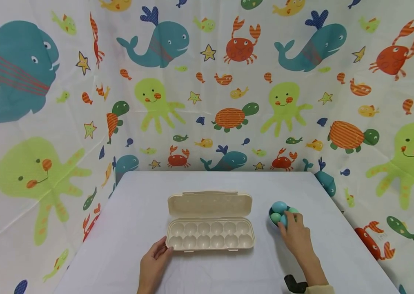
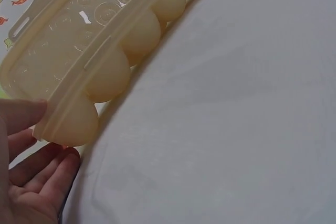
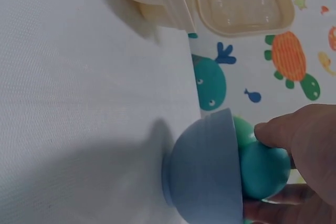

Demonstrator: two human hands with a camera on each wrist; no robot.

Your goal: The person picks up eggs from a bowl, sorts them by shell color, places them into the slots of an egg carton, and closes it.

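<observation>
An open cream plastic egg carton [image 1: 210, 248] lies mid-table, its lid [image 1: 210, 205] folded back and its two rows of cups bare. My left hand [image 1: 153, 263] grips the carton's near left corner, thumb at the rim and other fingers beside and below the end cup. To the right stands a small light blue bowl [image 3: 205, 171] heaped with blue and green toy eggs. My right hand [image 1: 297, 237] reaches over the bowl and pinches a blue egg [image 3: 265, 171] between thumb and fingers; the egg still sits at the rim. A green egg [image 3: 244, 131] shows beside it.
A white cloth covers the table [image 1: 126, 228]. Behind it and along both sides hangs a curtain [image 1: 207, 102] printed with sea animals. A black strap [image 1: 295, 283] is worn at the right wrist, above a beige sleeve [image 1: 321, 289].
</observation>
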